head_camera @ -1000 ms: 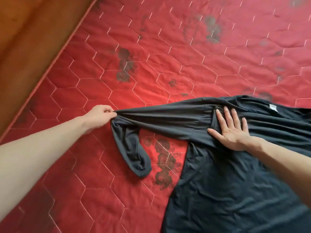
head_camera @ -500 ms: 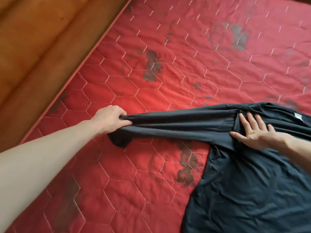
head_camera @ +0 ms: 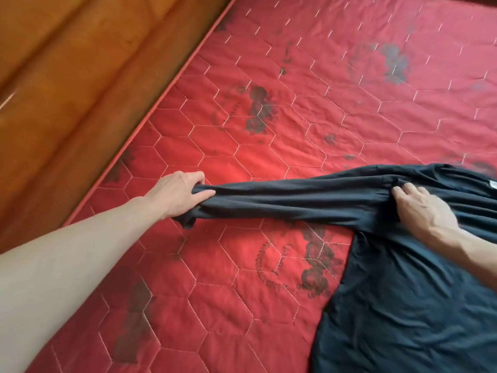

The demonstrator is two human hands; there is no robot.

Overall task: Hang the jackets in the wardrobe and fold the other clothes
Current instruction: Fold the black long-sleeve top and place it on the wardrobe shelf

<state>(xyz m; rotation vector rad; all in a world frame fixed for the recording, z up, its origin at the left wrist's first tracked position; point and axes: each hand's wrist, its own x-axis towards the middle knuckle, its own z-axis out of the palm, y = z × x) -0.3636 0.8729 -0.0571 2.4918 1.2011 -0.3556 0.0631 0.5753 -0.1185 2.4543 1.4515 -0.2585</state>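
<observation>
A dark grey long-sleeved shirt [head_camera: 408, 297] lies on the red quilted mattress [head_camera: 269, 63], its body at the lower right. One sleeve [head_camera: 295, 203] stretches out straight to the left. My left hand [head_camera: 177, 192] grips the cuff end of that sleeve, fingers curled round the cloth. My right hand [head_camera: 422, 208] presses down at the shoulder where the sleeve joins the body, its fingers bent into the fabric. A small white label [head_camera: 492, 184] shows at the collar near the right edge.
A brown wooden bed frame [head_camera: 67, 90] runs along the mattress's left edge, diagonally from lower left to upper right. Dark floral prints mark the red cover. The upper part of the mattress is bare.
My left hand has pulled the sleeve out to the left until it lies straight; the cuff no longer hangs down. My right hand's flat fingers have bent into the cloth at the shoulder.
</observation>
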